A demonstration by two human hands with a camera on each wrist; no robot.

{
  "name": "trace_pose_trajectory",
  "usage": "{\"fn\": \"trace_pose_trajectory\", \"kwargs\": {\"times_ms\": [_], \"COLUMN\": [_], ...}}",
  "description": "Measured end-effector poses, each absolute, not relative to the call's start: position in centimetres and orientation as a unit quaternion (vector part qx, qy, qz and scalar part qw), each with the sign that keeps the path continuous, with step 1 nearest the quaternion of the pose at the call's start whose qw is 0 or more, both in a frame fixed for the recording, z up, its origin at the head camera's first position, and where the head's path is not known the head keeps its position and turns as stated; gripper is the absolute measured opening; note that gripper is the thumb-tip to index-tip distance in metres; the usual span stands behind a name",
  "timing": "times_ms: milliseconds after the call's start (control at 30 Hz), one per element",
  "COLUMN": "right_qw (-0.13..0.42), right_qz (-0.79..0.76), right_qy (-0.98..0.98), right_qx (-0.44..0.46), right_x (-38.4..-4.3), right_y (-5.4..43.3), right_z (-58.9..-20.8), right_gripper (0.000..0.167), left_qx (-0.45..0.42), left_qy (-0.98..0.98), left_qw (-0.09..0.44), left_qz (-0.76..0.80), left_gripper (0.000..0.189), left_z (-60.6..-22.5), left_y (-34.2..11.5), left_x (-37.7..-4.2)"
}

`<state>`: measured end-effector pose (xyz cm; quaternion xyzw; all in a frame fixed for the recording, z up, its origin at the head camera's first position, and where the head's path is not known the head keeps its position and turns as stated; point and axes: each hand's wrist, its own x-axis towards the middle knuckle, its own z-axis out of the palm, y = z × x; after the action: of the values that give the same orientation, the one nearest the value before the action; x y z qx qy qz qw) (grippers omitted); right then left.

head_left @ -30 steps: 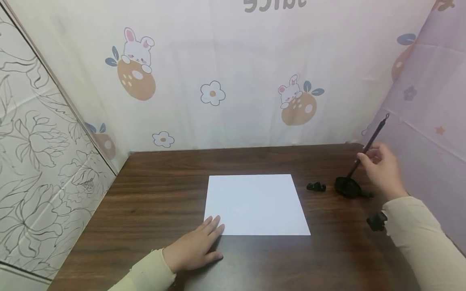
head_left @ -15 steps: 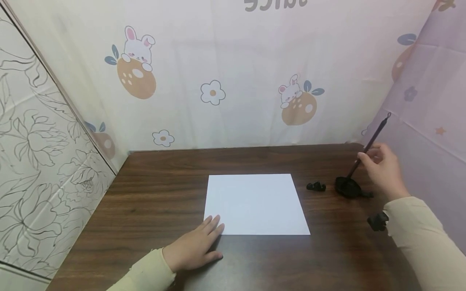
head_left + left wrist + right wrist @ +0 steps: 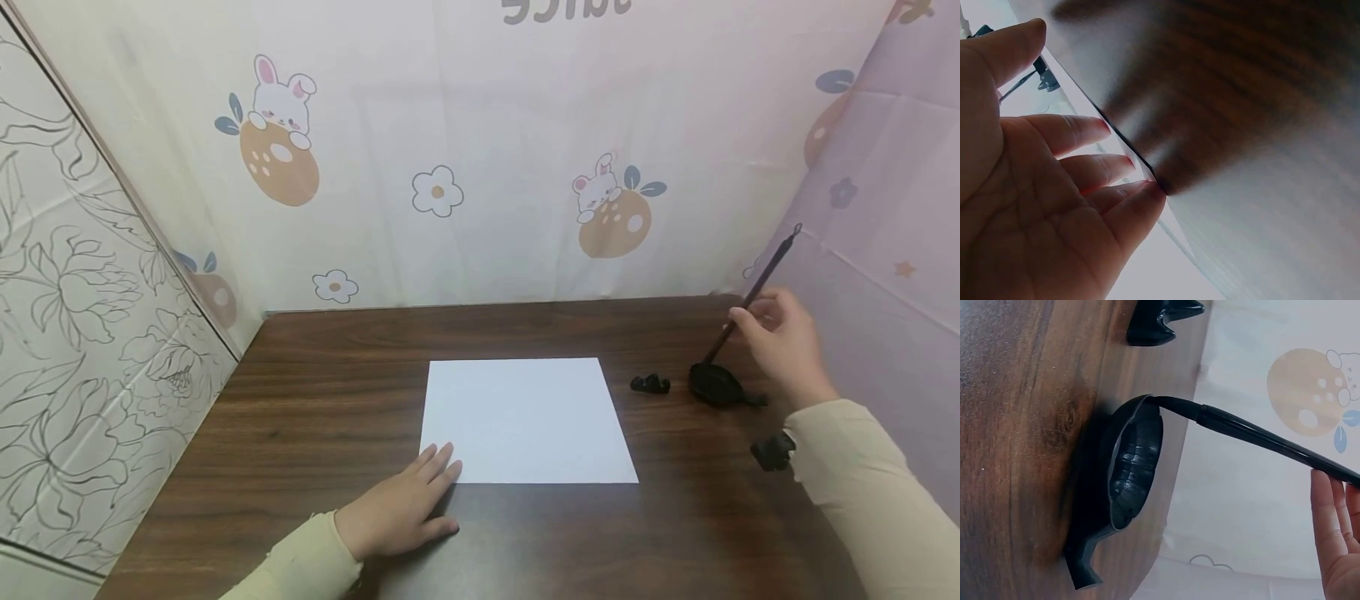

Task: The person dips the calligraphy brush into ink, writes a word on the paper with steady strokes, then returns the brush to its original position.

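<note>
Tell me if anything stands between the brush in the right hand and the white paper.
Yes: a small black peaked stand sits between the black dish, where the brush has its tip at the rim, and the right edge of the white paper. It looks low, so the right hand could probably carry the brush over it.

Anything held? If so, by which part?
Right hand holds the brush by its handle, partway along. Left hand holds nothing, just touches the paper.
</note>
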<state>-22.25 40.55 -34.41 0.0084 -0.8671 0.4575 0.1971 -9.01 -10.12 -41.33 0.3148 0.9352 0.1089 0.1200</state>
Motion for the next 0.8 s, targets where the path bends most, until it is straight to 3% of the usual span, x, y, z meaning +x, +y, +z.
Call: {"fn": "trace_pose_trajectory", "kwargs": {"times_ms": [367,800], "right_qw": [0.206,0.234], "right_qz": [0.475,0.475], "right_qy": [-0.855,-0.846], "right_qx": [0.018,0.057], "right_x": [-22.5,-23.0], "right_y": [40.4,36.2], "right_z": [-33.1,-30.7], "right_gripper": [0.023,0.024], "left_qx": [0.315,0.318], "left_qy": [0.936,0.936], "left_qw": [0.116,0.111], "left_qz": [0.106,0.104], "left_gripper": [0.071,0.071], "left_z": [-41.4,-41.5], "left_y": [-10.0,-9.9], "left_x": [-8.9,-8.9]}}
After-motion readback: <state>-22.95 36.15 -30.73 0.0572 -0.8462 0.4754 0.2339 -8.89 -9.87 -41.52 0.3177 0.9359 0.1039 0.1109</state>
